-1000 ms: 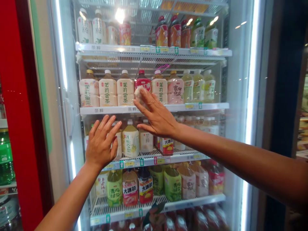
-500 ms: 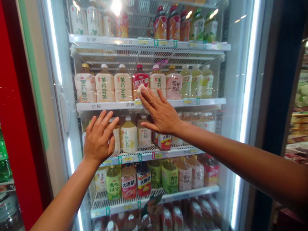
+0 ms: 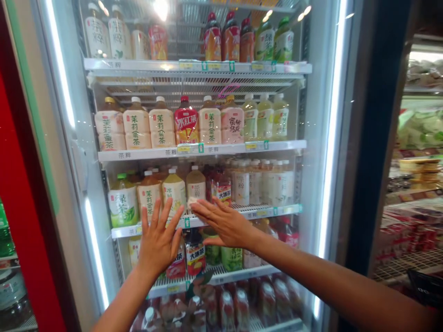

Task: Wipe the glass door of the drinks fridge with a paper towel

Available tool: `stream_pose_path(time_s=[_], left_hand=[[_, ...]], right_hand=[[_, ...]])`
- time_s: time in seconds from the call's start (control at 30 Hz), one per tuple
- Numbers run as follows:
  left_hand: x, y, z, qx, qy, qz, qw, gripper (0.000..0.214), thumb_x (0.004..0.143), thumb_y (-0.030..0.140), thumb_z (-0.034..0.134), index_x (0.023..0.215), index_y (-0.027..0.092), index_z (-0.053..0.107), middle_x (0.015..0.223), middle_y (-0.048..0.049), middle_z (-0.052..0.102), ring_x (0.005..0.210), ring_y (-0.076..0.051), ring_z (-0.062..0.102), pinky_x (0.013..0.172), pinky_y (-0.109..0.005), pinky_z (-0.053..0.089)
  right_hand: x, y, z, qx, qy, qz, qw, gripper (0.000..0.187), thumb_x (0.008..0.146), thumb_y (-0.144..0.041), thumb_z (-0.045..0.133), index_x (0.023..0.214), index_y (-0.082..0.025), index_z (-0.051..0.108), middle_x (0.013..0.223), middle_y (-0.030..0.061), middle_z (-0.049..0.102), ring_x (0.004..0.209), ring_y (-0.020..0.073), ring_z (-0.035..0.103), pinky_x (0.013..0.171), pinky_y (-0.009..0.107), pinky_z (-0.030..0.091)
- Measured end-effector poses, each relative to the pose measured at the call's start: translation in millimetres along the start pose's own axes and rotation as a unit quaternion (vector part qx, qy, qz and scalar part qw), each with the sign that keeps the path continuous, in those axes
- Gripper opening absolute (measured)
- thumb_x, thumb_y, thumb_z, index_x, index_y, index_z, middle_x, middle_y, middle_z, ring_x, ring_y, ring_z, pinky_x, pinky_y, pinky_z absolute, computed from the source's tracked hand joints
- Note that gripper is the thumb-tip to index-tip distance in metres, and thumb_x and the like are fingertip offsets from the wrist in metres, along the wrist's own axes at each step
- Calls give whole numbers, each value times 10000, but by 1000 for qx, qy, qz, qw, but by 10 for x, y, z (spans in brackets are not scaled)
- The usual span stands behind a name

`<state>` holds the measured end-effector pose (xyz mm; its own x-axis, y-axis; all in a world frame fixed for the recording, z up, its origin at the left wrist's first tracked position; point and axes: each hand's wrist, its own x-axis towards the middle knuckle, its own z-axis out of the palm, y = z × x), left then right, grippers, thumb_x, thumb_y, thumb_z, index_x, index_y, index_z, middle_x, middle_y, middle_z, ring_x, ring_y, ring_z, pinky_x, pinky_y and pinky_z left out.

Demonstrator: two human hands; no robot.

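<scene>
Before me is the glass door (image 3: 194,173) of a lit drinks cooler, with labelled bottles behind it. My right hand (image 3: 226,223) lies flat against the glass with its fingers pointing left, pressing a crumpled white cloth (image 3: 192,203). Only an edge of the cloth shows past the fingertips; the palm hides the rest. Close by on the left, my left hand (image 3: 161,237) has its fingers spread and holds nothing. It is at the glass, but whether it touches cannot be told. Behind the hands stand a green-capped bottle (image 3: 122,203) and a dark iced-tea bottle (image 3: 196,256).
Bright light strips (image 3: 332,152) run up both sides of the cooler. A red panel (image 3: 24,221) stands at the left, beside shelves with green bottles (image 3: 5,230). On the right, another open display shelf (image 3: 415,193) holds packaged goods.
My right hand has slid down the glass with the cloth, from the second shelf to the third. My left hand has dropped too, its fingers wider apart. The view has shifted right.
</scene>
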<state>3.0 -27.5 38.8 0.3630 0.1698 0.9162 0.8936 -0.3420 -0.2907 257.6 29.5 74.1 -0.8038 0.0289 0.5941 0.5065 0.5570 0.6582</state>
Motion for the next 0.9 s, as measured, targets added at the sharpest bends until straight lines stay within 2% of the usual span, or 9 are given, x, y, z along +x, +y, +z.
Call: stream_pose_path(time_s=[0.13, 0.23, 0.33, 0.5, 0.57, 0.63, 0.73, 0.8, 0.9], left_hand=[[-155, 298, 177, -12, -12, -25, 1000, 736, 928, 283, 600, 1592, 338, 286, 1686, -39, 249, 1592, -287, 132, 1303, -579, 42], [-326, 380, 317, -9, -10, -45, 999, 718, 922, 296, 612, 1578, 339, 325, 1664, -36, 301, 1588, -273, 151, 1310, -552, 38], [-481, 379, 408, -9, 4, -46, 999, 713, 910, 304, 627, 1567, 337, 353, 1650, -24, 323, 1580, -259, 184, 1319, -520, 64], [-557, 349, 433, -17, 25, -40, 999, 717, 895, 288, 638, 1557, 346, 371, 1644, -2, 322, 1569, -257, 221, 1322, -514, 102], [-552, 348, 426, -18, 29, -40, 999, 716, 892, 277, 638, 1554, 349, 377, 1640, 1, 329, 1563, -261, 243, 1320, -522, 120], [-544, 350, 422, -15, 29, -39, 999, 714, 891, 271, 638, 1554, 340, 381, 1638, -1, 335, 1562, -262, 250, 1320, -524, 125], [-535, 357, 427, -15, 32, -35, 999, 700, 896, 264, 632, 1550, 325, 392, 1637, -2, 342, 1563, -260, 251, 1319, -516, 132], [-531, 360, 438, -22, 46, -33, 998, 670, 906, 258, 619, 1540, 321, 411, 1635, 1, 352, 1562, -255, 258, 1317, -508, 134], [-527, 363, 453, -35, 60, -34, 997, 630, 918, 247, 610, 1522, 312, 443, 1630, 2, 364, 1563, -250, 261, 1316, -503, 126]], right_hand=[[-277, -349, 212, -13, 60, 180, 982, 983, 963, -636, 507, 1638, -104, 31, 1678, 165, 235, 1588, 307, 159, 1290, 593, 147], [-436, -763, 398, 6, 98, 250, 963, 941, 976, -593, 496, 1641, -94, 56, 1683, 162, 196, 1596, 301, 85, 1300, 594, 95], [-430, -969, 486, 19, 115, 264, 958, 862, 999, -516, 476, 1641, -91, 90, 1682, 140, 204, 1597, 262, 47, 1314, 555, 48], [-174, -715, 392, 38, 122, 319, 939, 903, 1000, -523, 477, 1645, -131, -18, 1694, 154, 129, 1591, 307, 30, 1277, 654, 44], [-228, -761, 411, 45, 116, 327, 937, 906, 997, -497, 493, 1645, -136, -27, 1693, 161, 128, 1588, 322, 30, 1266, 680, 65], [-394, -939, 471, 44, 114, 308, 943, 858, 1001, -459, 483, 1647, -118, 32, 1680, 158, 190, 1589, 299, 43, 1284, 640, 60], [-631, -1146, 531, 28, 128, 258, 957, 698, 1015, -350, 452, 1632, -133, 210, 1620, 128, 385, 1584, 257, 157, 1312, 547, 19], [-664, -1090, 505, 13, 160, 253, 954, 611, 1007, -213, 463, 1601, -173, 323, 1528, 112, 542, 1550, 252, 296, 1316, 537, 39], [-571, -813, 422, 10, 226, 253, 941, 608, 977, -71, 490, 1560, -225, 410, 1395, 96, 652, 1457, 236, 470, 1289, 513, 257]])
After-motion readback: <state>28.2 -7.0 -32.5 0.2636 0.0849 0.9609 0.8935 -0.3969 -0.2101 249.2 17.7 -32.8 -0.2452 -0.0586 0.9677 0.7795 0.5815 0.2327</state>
